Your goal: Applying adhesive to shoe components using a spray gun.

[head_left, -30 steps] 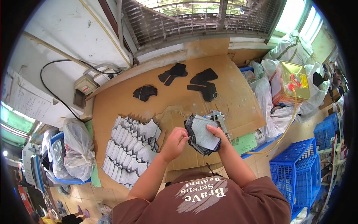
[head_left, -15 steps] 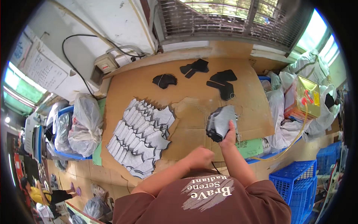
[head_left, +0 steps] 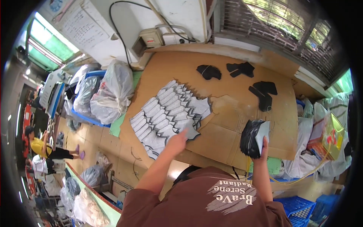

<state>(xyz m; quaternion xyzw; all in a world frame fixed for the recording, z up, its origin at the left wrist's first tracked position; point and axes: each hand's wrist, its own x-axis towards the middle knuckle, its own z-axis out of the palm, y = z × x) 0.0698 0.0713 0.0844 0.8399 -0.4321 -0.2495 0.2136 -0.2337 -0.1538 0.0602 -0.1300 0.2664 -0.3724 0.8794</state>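
One stack (head_left: 249,138) grasped in the right hand (head_left: 261,154), left hand (head_left: 177,143) at the grey pieces (head_left: 166,113), its grip unclear, cardboard (head_left: 221,138) beneath.

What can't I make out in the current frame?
Head view:
Right hand: most fingers hidden behind the stack of dark and grey pieces.
Left hand: too small to tell whether it grips the spread grey pieces.
Blue crate: lower part cut off by the bottom edge.
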